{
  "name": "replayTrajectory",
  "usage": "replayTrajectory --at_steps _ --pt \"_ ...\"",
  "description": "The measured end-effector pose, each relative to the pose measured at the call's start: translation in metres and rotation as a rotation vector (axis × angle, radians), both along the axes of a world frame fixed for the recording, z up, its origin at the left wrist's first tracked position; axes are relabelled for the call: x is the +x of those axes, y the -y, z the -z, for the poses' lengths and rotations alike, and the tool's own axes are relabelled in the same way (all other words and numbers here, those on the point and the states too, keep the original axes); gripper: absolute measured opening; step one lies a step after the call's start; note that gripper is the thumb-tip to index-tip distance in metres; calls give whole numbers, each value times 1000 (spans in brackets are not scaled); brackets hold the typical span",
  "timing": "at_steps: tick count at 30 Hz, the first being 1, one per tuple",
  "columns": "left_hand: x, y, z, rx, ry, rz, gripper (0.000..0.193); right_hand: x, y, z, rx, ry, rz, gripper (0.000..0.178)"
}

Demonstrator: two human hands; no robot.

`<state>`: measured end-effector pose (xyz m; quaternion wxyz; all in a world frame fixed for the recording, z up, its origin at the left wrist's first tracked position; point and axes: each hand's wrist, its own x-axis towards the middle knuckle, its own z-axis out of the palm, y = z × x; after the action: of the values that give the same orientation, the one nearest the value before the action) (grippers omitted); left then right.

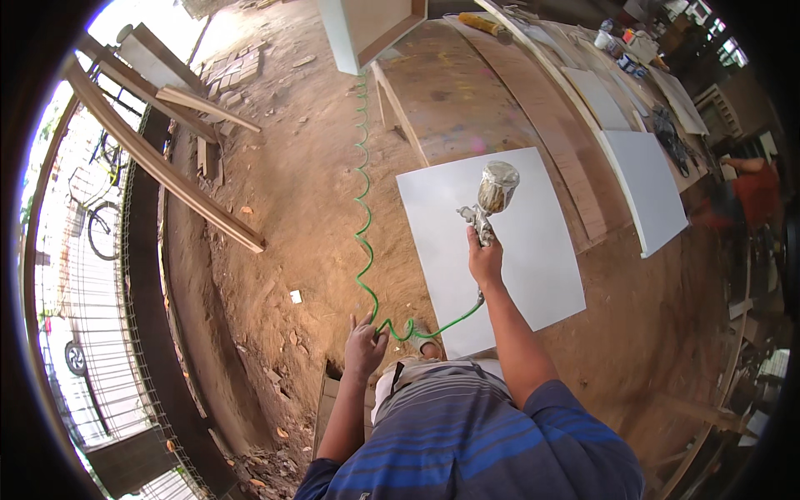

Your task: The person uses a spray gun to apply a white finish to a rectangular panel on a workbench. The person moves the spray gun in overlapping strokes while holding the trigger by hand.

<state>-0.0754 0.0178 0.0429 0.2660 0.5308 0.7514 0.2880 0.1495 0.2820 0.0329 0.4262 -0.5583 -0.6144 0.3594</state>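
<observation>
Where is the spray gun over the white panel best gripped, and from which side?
By its handle below the cup, coming from the person's side. On the spray gun the paint cup sits at the far end, and the green coiled hose leaves the handle's base. The right hand holds it so.

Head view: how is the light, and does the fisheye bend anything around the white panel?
Head view: daylight blows out the upper-left corner; the flat white rectangular panel is evenly lit, no glare. The right hand on the silver cup-topped spray gun and the left hand on the green coiled hose look sharp. Plank edges bow near the rim.
</observation>
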Motion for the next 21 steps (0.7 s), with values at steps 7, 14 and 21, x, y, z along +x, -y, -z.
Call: replayTrajectory --at_steps 7,14,21 --pt "23 -26 -10 -6 10 69 36 61 -43 1 87 88 166 38" --pt "52 -50 -19 -12 7 149 33 128 -90 12 177 191 342 41" --pt "66 -55 -10 -8 6 167 31 155 -106 7 12 203 436 42"
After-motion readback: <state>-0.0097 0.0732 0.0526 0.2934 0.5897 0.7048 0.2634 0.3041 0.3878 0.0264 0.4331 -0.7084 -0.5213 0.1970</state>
